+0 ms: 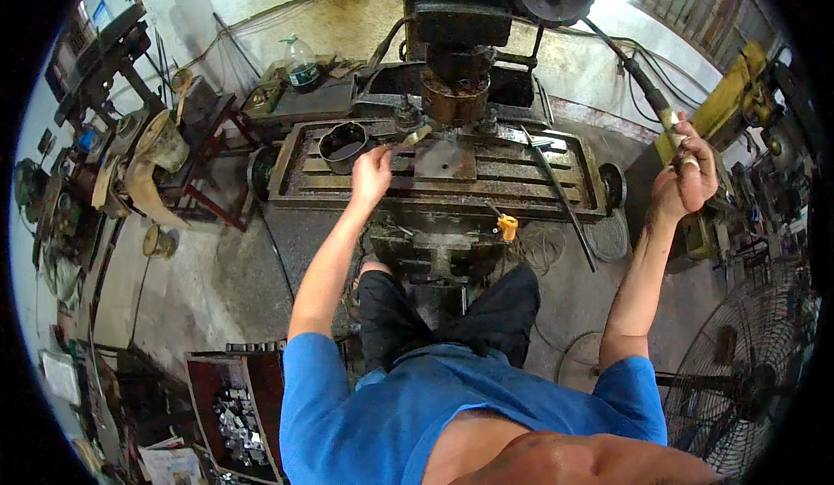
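Note:
My left hand (372,176) is closed around a small brush (415,137), its bristle end pointing toward the machine's spindle. Beside that hand stands a dark round pot (341,148) with dark liquid in it. A flat metal plate (445,163) with a small hole lies on the slotted machine table (321,185), right of the brush. Above the plate hangs the machine's rusty cylindrical spindle part (454,96). Raised at the right, my right hand (685,176) has its fingers wrapped around the pale grip of a long lever (647,85) that runs up to the machine head.
A long dark bar (560,194) slants over the table's front right edge. An orange-yellow object (508,227) hangs below. At the lower right stands a caged fan (738,381). A bin of metal pieces (239,428) is at lower left. Behind, a clear bottle (300,63) stands.

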`<action>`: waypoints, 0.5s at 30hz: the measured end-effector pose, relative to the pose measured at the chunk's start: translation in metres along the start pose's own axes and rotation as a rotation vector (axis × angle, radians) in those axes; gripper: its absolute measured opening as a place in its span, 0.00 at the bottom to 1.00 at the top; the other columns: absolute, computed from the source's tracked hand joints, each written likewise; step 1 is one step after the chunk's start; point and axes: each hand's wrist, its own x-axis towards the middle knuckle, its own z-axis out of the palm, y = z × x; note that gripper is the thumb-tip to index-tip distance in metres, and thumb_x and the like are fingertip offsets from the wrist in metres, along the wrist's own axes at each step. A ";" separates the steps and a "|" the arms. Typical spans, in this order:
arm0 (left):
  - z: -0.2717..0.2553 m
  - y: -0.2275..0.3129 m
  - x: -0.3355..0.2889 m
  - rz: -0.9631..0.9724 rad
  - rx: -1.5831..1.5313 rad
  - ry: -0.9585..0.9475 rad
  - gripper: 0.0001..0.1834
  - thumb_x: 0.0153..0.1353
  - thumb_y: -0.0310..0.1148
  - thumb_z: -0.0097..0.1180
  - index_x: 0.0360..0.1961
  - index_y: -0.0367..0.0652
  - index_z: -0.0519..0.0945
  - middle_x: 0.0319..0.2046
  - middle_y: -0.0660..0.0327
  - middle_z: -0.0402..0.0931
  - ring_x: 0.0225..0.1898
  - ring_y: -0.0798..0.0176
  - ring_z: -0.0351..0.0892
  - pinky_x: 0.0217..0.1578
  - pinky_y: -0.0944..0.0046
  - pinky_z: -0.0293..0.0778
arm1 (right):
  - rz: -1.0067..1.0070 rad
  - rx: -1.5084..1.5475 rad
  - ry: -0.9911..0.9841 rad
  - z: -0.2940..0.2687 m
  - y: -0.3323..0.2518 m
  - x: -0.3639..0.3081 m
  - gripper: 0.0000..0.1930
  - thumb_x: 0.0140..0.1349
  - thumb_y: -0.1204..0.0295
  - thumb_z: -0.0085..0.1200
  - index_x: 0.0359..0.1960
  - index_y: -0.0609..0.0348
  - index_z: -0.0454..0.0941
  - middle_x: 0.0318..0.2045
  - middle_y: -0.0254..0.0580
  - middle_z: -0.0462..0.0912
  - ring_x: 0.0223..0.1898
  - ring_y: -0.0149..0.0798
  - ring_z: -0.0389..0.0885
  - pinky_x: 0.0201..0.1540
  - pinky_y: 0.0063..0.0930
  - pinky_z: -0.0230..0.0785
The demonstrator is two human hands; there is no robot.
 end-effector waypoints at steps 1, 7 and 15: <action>0.010 0.006 0.005 0.001 -0.006 0.012 0.12 0.56 0.31 0.48 0.36 0.34 0.78 0.29 0.44 0.76 0.34 0.46 0.77 0.35 0.57 0.72 | 0.000 -0.009 -0.031 -0.003 0.000 -0.002 0.16 0.35 0.75 0.39 0.27 0.74 0.72 0.30 0.57 0.75 0.40 0.49 0.75 0.58 0.55 0.53; 0.063 0.024 0.031 -0.008 0.012 0.061 0.11 0.55 0.31 0.48 0.35 0.36 0.79 0.29 0.45 0.76 0.34 0.45 0.76 0.35 0.55 0.71 | -0.034 -0.008 -0.047 -0.006 0.002 -0.002 0.14 0.38 0.73 0.44 0.26 0.73 0.72 0.32 0.60 0.76 0.40 0.49 0.75 0.58 0.54 0.52; 0.067 0.014 0.027 0.004 0.011 0.005 0.12 0.55 0.31 0.49 0.37 0.38 0.79 0.30 0.48 0.77 0.36 0.48 0.78 0.36 0.57 0.72 | 0.025 0.009 -0.045 -0.009 0.003 -0.017 0.13 0.39 0.73 0.44 0.25 0.71 0.72 0.31 0.60 0.76 0.41 0.49 0.75 0.59 0.54 0.51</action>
